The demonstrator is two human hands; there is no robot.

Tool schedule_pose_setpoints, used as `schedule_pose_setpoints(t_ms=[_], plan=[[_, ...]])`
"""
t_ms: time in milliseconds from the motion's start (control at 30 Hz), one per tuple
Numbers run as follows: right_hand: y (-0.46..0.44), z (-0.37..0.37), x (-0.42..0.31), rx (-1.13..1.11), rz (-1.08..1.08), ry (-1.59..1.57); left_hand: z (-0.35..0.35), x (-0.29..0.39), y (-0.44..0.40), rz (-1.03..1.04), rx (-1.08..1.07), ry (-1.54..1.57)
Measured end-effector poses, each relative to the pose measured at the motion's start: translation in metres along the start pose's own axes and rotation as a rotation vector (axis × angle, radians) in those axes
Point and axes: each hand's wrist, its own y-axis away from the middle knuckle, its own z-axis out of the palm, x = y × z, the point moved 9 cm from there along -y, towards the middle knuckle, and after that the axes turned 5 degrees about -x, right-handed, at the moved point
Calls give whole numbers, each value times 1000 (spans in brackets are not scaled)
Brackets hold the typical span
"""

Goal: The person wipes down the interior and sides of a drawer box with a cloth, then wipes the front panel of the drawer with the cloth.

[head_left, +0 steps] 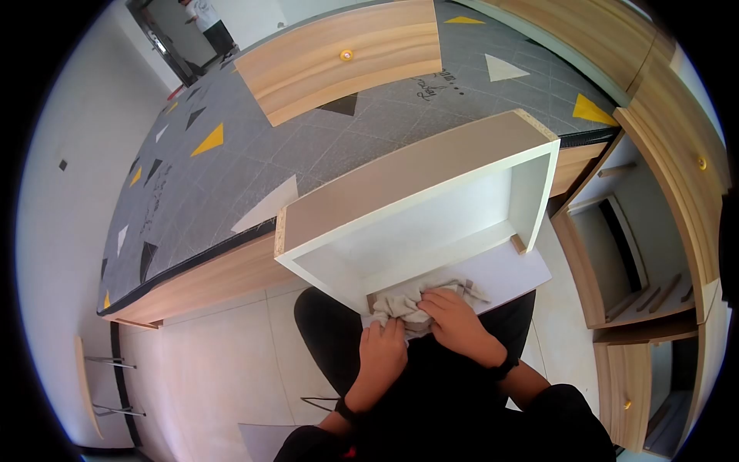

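Observation:
A crumpled beige cloth lies bunched on the drawer's pale front panel, near my lap. My left hand grips the cloth's left part with curled fingers. On the cloth's right side, my right hand presses and holds it with bent fingers. The white drawer stands tilted on its front panel across my knees, its hollow inside facing me. A small wooden block sits in its lower right corner. Part of the panel is hidden under the cloth and hands.
Beyond the drawer is a grey patterned mattress with a wooden drawer front lying on it. At right stands a wooden cabinet with open bays. A person stands near the far doorway. A wooden piece with metal legs is at left.

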Motion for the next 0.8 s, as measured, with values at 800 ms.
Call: schedule_pose_setpoints(t_ms=[800], plan=[[36, -44, 15, -146, 60, 133, 3, 34, -24, 140, 50, 316]])
